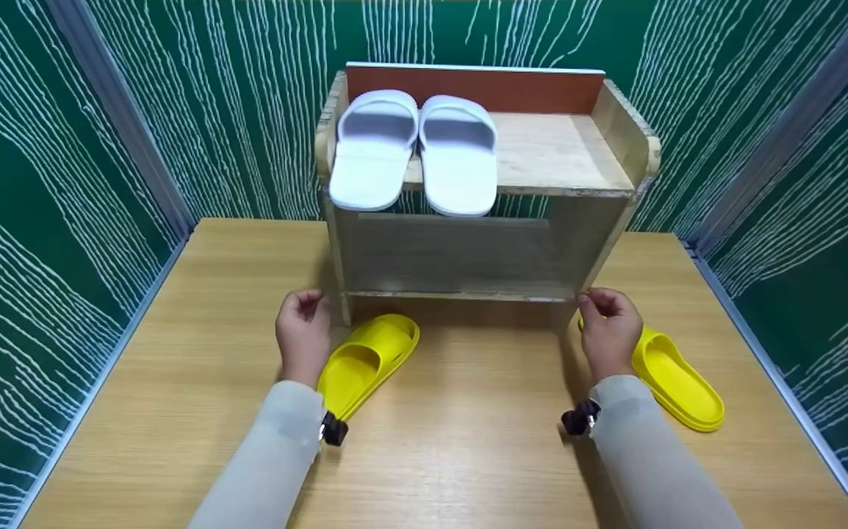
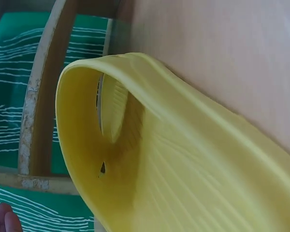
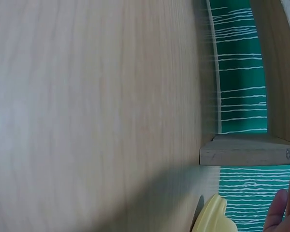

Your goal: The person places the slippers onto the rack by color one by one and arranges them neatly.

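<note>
In the head view my left hand [image 1: 304, 334] is beside the lower left side of a small wooden shoe rack [image 1: 461, 286], fingers loosely bent with nothing held. Its fingertips [image 2: 9, 222] show apart from the rack in the left wrist view. My right hand [image 1: 610, 330] is at the rack's lower right side, thumb and fingers loosely bent by the side panel. A yellow slipper [image 1: 372, 360] lies at an angle just right of the left hand. Another yellow slipper [image 1: 681, 382] lies beyond the right hand, partly hidden by it. Two white slippers [image 1: 459, 176] sit on the rack's upper shelf, toes inward.
The rack stands at the back of a wood-grain table [image 1: 453, 441]. Green walls [image 1: 248, 110] with white wavy lines enclose the back and sides. A red-brown board [image 1: 475, 88] backs the upper shelf. Small black wrist cameras [image 1: 334, 428] are strapped at both sleeves.
</note>
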